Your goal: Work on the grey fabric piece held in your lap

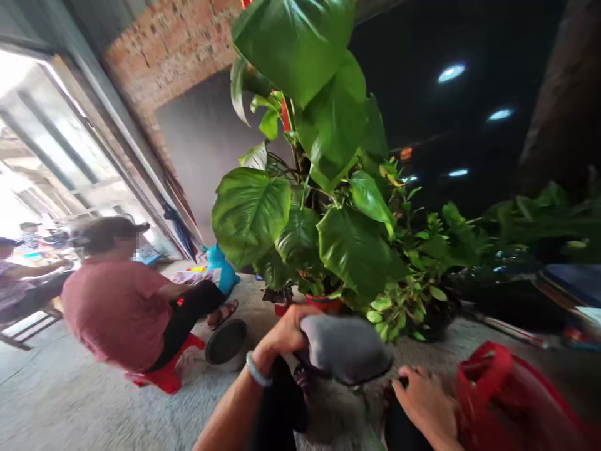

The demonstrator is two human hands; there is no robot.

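My left hand (292,331), with a pale bangle (258,369) at its wrist, is closed on the near-left end of a grey cloth item (347,347). The item is rounded and soft-looking with a dark lower edge; I cannot tell whether it is a cap or a shoe part. It hangs in front of my knees, clear of the ground. To its right, my right hand (427,401) is by my right knee with thumb and fingers apart, somewhat blurred. A small dark spot shows at the thumb tip. Close beside that hand is a red plastic bag (511,394).
Large-leaved potted plants (347,244) stand directly ahead. A grey basin (228,344) sits on the concrete floor at left. Beyond it, a person in a pink shirt (117,307) sits on a red stool (164,369). More people are at far left. Flat items (570,294) lie at right.
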